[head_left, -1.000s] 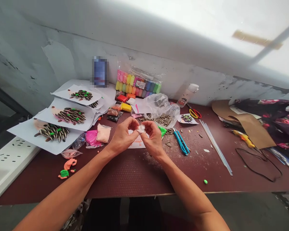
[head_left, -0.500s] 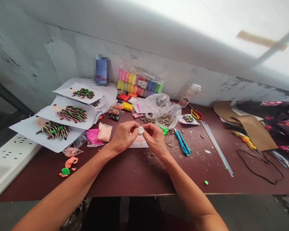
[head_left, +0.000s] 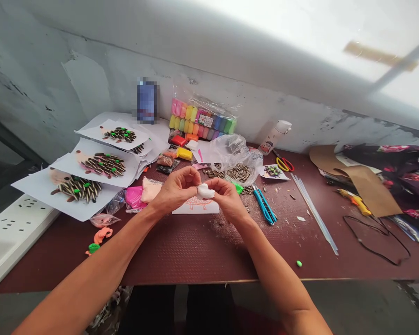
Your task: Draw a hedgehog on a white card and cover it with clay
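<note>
A soft white lump, like clay, (head_left: 205,191) is pinched between both hands above the middle of the table. My left hand (head_left: 179,188) grips its left side with thumb and fingertips, and my right hand (head_left: 226,195) grips its right side. Beneath them lies a white paper (head_left: 195,207) with an orange drawing, partly hidden by the hands. Sunflower seeds (head_left: 239,173) are heaped just behind, next to a crumpled clear bag (head_left: 233,151). A blue cutter (head_left: 264,204) rests to the right of my right hand.
At the left are papers with seed hedgehogs (head_left: 80,186), a power strip (head_left: 21,223) and a pink clay pack (head_left: 135,197). Coloured clay (head_left: 199,123) stands by the wall. Rightward are a bottle (head_left: 275,136), scissors (head_left: 284,164), clear sticks (head_left: 314,214) and a glue gun (head_left: 358,203).
The white lump looks larger and more spread out between the fingers. More of the drawing paper shows below my hands, and my fingers have shifted slightly.
</note>
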`<state>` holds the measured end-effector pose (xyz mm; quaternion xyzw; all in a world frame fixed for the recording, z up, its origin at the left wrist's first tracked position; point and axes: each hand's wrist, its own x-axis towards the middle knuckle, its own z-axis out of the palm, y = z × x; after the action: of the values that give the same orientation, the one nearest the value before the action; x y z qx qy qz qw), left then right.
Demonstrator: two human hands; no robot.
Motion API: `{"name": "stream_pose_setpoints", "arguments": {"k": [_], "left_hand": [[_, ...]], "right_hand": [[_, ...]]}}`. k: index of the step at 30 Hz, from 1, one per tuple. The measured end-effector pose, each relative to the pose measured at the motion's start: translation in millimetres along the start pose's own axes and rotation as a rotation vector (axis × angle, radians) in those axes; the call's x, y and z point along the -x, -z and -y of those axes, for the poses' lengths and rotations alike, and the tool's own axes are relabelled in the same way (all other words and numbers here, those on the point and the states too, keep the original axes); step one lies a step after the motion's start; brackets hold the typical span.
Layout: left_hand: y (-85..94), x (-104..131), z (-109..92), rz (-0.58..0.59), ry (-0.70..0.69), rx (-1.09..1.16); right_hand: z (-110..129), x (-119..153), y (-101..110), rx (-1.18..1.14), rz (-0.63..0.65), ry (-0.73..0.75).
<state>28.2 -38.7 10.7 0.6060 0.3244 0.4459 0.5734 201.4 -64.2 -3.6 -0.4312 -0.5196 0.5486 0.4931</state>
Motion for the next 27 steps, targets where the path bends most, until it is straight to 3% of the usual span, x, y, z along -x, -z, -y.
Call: {"name": "stream_pose_setpoints", "arguments": {"k": [7, 13, 17, 22, 27], "left_hand": [[-0.6, -2.7, -0.1, 0.011, 0.123, 0.261], [3.3, -4.1, -3.6, -0.044, 0.121, 0.03], [6.6, -3.7, -3.6, -0.003, 0.098, -0.078], [8.7, -3.3, -1.7, 0.005, 0.118, -0.164], [10.8, -2.7, -7.1, 0.118, 0.128, -0.062]], "right_hand": [[2.3, -1.4, 5.6, -0.148, 0.073, -0.082], [-1.6, -1.2, 3.6, -0.064, 0.092, -0.032], [1.3, -0.4, 5.3, 0.094, 0.093, 0.029], [10.9, 2.8, 12.1, 0.19, 0.232, -0.04], [9.1, 3.8, 10.9, 0.085, 0.28, -0.09]]}}
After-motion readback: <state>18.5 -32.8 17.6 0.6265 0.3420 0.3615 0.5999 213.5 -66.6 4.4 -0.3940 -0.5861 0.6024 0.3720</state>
